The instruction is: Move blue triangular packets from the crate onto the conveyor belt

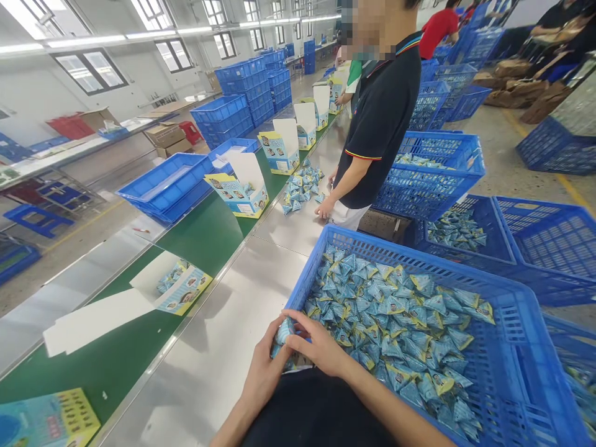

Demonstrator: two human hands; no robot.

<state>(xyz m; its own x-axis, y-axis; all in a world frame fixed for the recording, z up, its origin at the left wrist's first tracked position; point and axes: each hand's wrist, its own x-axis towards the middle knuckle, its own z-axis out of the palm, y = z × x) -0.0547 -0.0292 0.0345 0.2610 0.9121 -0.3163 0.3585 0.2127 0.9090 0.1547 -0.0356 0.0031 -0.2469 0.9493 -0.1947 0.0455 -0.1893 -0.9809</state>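
Observation:
My left hand and my right hand meet close to my body, at the near left edge of a blue plastic crate. Their fingers curl around a blue triangular packet; others may be hidden under the palms. Inside the crate lies a heap of the same blue and yellow packets. To the left, on the green conveyor belt, an open printed box rests with its white flap spread out and some packets inside.
A co-worker stands ahead beside a loose pile of packets on the metal table. Open boxes line the belt. Blue trays sit across it, and more crates stand at right. Another box is at lower left.

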